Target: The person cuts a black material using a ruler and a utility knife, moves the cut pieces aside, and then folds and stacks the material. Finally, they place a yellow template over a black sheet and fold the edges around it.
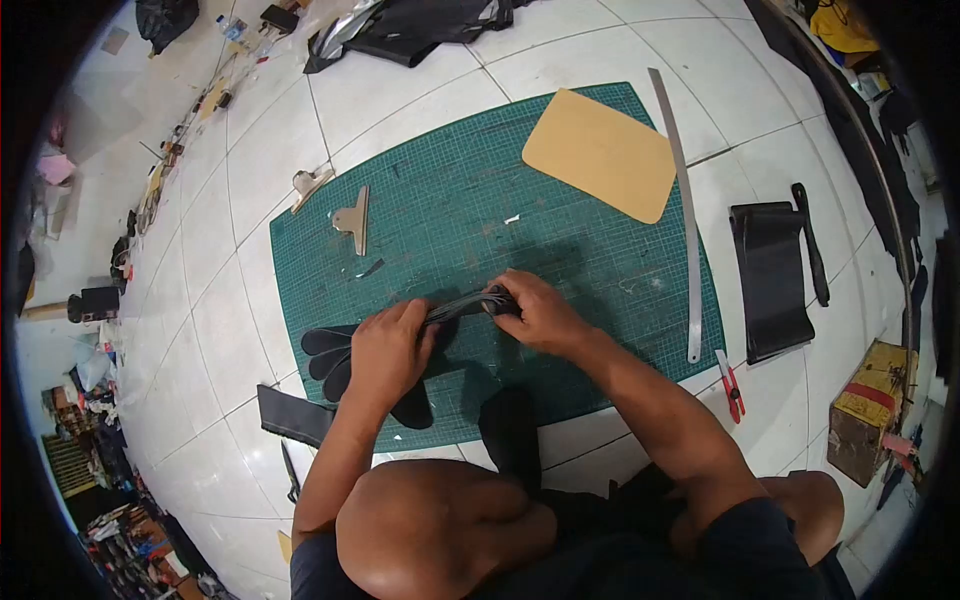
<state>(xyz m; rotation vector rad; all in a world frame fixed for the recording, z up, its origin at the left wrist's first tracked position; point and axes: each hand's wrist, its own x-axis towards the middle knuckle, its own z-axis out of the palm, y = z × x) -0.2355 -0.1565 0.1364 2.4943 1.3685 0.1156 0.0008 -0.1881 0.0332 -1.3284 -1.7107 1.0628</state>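
Note:
A bundle of black strips (460,304), which look like leather or synthetic sheet, is bunched between my hands above the green cutting mat (440,200). My left hand (388,345) is closed around its left part. Several rounded strip ends (328,342) fan out past that hand, to the left and below. My right hand (540,315) grips the other end, where the layers are pressed together and partly hidden by the fingers. Two metal bulldog clips are nearby: one clip (352,220) lies on the mat, the other clip (310,187) at its upper left edge.
A tan rounded board (600,155) and a steel ruler (682,200) lie at the mat's right side. Farther right are folded black material (770,285), a red-handled cutter (732,392) and a worn yellow box (872,412). A black piece (292,415) lies at lower left.

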